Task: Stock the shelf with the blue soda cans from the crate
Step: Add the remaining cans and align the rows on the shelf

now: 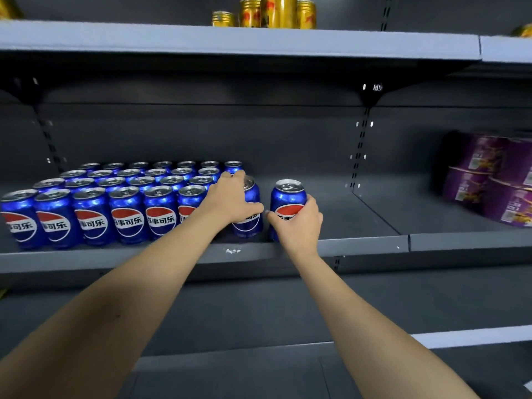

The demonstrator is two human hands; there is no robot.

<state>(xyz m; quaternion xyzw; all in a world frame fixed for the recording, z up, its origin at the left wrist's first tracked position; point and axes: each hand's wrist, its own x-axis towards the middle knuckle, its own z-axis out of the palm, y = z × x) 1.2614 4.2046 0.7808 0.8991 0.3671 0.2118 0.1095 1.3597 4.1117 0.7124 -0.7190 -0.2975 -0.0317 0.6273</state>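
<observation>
Both hands grip upright blue cans on the grey shelf [359, 244]: left hand [230, 200] clasps one can [250, 223], right hand [299, 223], at its 3 o'clock, another [288, 197].

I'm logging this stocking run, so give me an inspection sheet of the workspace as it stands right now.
Surface: grey middle shelf, bare right of the cans.
Job's things: block of blue soda cans upright in rows on the left; crate not in view.
Clutter: white scuff on the shelf lip.
Grippers: left hand grips the end can of the front row; right hand grips a separate can standing apart beside it.
Cables: nothing seen.
Surroundings: gold cans on the upper shelf; purple boxes in the right bay.
</observation>
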